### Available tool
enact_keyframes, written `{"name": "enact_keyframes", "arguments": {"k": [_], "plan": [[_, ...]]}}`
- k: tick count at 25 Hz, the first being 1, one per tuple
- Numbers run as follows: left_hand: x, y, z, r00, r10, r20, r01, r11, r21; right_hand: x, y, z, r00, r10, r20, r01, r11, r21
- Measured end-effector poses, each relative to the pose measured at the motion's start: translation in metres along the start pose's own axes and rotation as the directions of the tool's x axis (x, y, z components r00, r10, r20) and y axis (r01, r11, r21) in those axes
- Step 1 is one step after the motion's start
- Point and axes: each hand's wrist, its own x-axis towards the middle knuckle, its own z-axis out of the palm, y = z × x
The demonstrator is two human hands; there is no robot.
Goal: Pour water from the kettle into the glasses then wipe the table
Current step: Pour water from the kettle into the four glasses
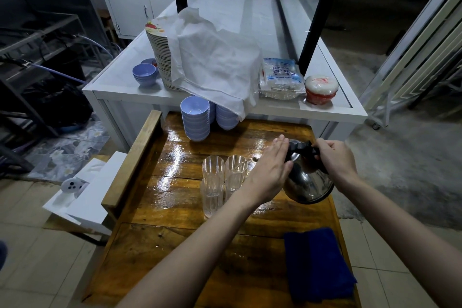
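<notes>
A shiny steel kettle [308, 184] with a black handle is tilted to the left above the wooden table [175, 207]. My right hand [336, 160] grips its black handle. My left hand [268, 170] lies flat, fingers together, against the kettle's lid and left side. The spout points at the far right one of several clear glasses [212, 182] standing in a tight cluster mid-table; a thin stream seems to run into that glass [235, 165]. A folded blue cloth [317, 262] lies at the table's near right corner.
Two stacks of blue bowls [195, 117] stand at the table's far edge. Behind is a white counter [115, 90] with a plate stack under a white cloth [215, 62], more bowls, a bag and a red-white container [321, 89]. A white box [87, 192] sits left.
</notes>
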Motion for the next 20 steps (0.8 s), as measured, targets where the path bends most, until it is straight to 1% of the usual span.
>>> {"name": "enact_keyframes", "arguments": {"k": [2, 5, 8, 13, 17, 20], "plan": [[0.003, 0.001, -0.002, 1.000, 0.011, 0.001, -0.012, 1.000, 0.025, -0.003, 0.002, 0.001, 0.998, 0.060, -0.012, -0.059, 0.996, 0.068], [0.007, 0.003, -0.008, 0.998, 0.044, -0.035, -0.041, 0.997, 0.071, -0.006, 0.001, 0.005, 0.991, 0.134, -0.031, -0.126, 0.977, 0.171], [0.009, 0.003, -0.016, 0.996, 0.060, -0.070, -0.053, 0.994, 0.090, -0.006, -0.006, 0.008, 0.989, 0.137, -0.048, -0.122, 0.964, 0.235], [0.000, -0.007, -0.026, 0.991, 0.023, -0.133, -0.017, 0.999, 0.048, 0.003, -0.030, 0.015, 0.999, -0.010, -0.039, 0.013, 0.997, 0.076], [-0.010, -0.014, -0.029, 0.983, -0.030, -0.184, 0.032, 0.999, 0.004, 0.007, -0.042, 0.025, 0.992, -0.129, 0.011, 0.129, 0.992, -0.011], [-0.017, -0.020, -0.028, 0.981, -0.080, -0.178, 0.077, 0.997, -0.024, 0.008, -0.050, 0.032, 0.982, -0.188, 0.032, 0.190, 0.979, -0.079]]}}
